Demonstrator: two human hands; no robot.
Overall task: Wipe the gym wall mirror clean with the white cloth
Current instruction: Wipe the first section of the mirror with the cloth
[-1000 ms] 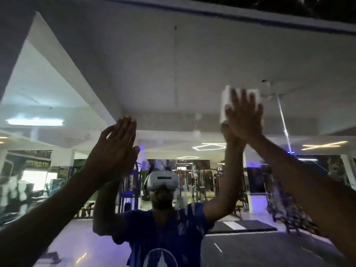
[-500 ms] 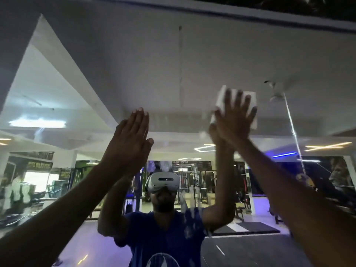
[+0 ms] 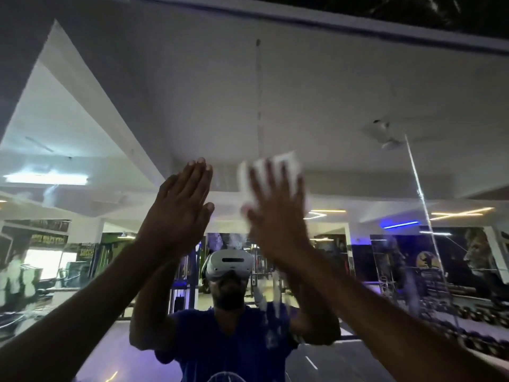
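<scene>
Gym wall mirror [image 3: 316,86]: fills the view straight ahead, glass running from the top frame edge at 12 o'clock down past the reflected room at 6 o'clock. White cloth [image 3: 286,168]: flat against the glass just right of centre, around 1 o'clock from the view's middle, blurred with motion. Right hand [image 3: 275,213]: pressed palm-first over the cloth, fingers straight and spread, fingertips reaching the cloth's upper edge, so only its top and left border show. Left hand [image 3: 179,213]: just beside, at 9 o'clock from the cloth, flat toward the glass, fingers pressed together, thumb out, holding nothing; whether touching the glass, cannot tell. Pale streaks and drips [image 3: 271,301]: below the cloth at 6 o'clock, over the reflected blue shirt, more smears at far left around 8 o'clock. Step in hand, by judgement: a sideways wiping stroke across the mid-height band. To do well: even pressure through the whole palm, not the fingertips alone, so no cloth corner folds or slips out; overlapping passes, top to bottom, ending over the drips; bare left palm kept off wiped glass to avoid fresh prints. Vertical seam [image 3: 258,86] above at 12 o'clock: worth a pass along its line, where residue likely collects.
</scene>
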